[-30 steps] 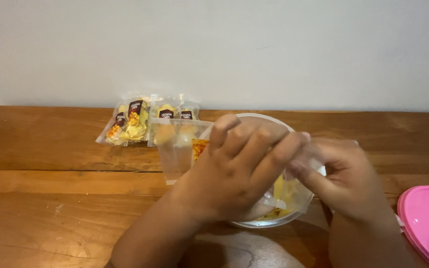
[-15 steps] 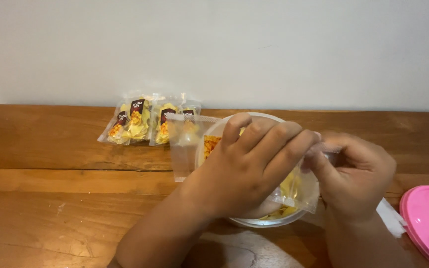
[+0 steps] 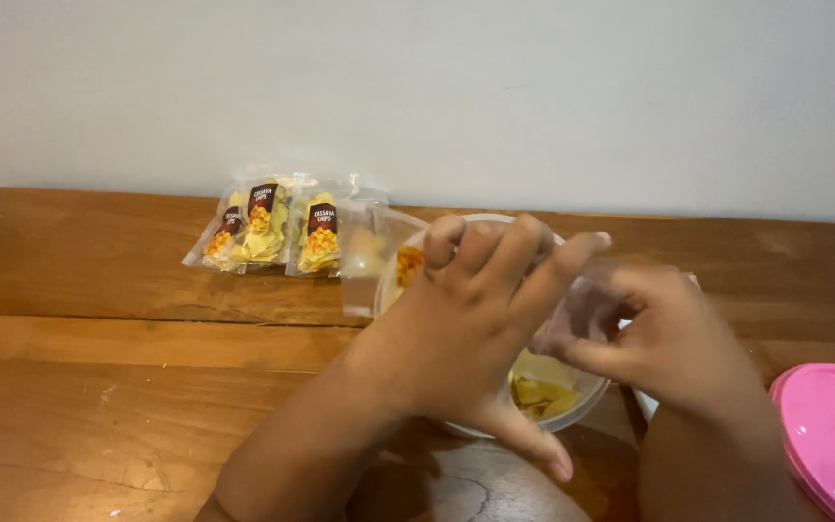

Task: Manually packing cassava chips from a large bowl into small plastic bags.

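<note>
chips lay in the bottom of a clear plastic tub (image 3: pixel 572 391) near the front of the wooden table (image 3: pixel 128 387), pale yellow pieces showing through the wall, and that was where the work sat. both hands were over it. the left hand (image 3: pixel 471 329) reached across the top of the tub with its fingers spread and slightly curled, thumb hooked down around the near wall; i could not tell whether it gripped the rim or only rested there, and it pinched nothing that i could make out. the right hand (image 3: pixel 669 338) was drawn in at the tub's right side, fingers bent toward the thumb, and seemed to be pinching a small clear pouch (image 3: pixel 582 314), though the blur made it hard to be sure how tight the hold was or whether anything was inside. as for progress, i judged it partly done: two small sealed packets of chips (image 3: pixel 277 227) already lay side by side at the back of the table by the wall, filled and set aside, well apart from the hands. just beside them, touching the tub's far-left edge, lay what looked like another clear pouch with orange pieces (image 3: pixel 384 261) behind it, and i could not say if that one was finished. plenty of chips remained in the tub. a pink lid (image 3: pixel 833 435) lay off at the right edge, not on anything.
</note>
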